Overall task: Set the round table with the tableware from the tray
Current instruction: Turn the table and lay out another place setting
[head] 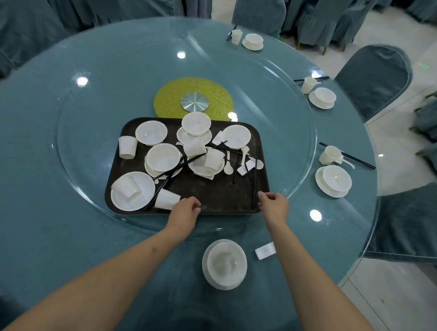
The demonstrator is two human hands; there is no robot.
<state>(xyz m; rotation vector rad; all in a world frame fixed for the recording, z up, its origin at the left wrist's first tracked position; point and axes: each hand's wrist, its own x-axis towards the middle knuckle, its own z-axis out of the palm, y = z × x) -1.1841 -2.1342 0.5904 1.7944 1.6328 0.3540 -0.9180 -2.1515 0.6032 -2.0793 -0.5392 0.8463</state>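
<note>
cup (167,199) beside left hand (185,209), chopsticks (255,176)

Two bare, sleeveless forearms (124,268)

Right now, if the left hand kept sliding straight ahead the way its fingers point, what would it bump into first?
Most likely the cup lying on its side at the tray's near edge, just ahead and left of the left hand. They look almost touching, though depth is hard to judge here.

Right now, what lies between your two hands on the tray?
In the head view, only bare dark tray shows between the left hand and right hand; no tableware sits there.
</note>
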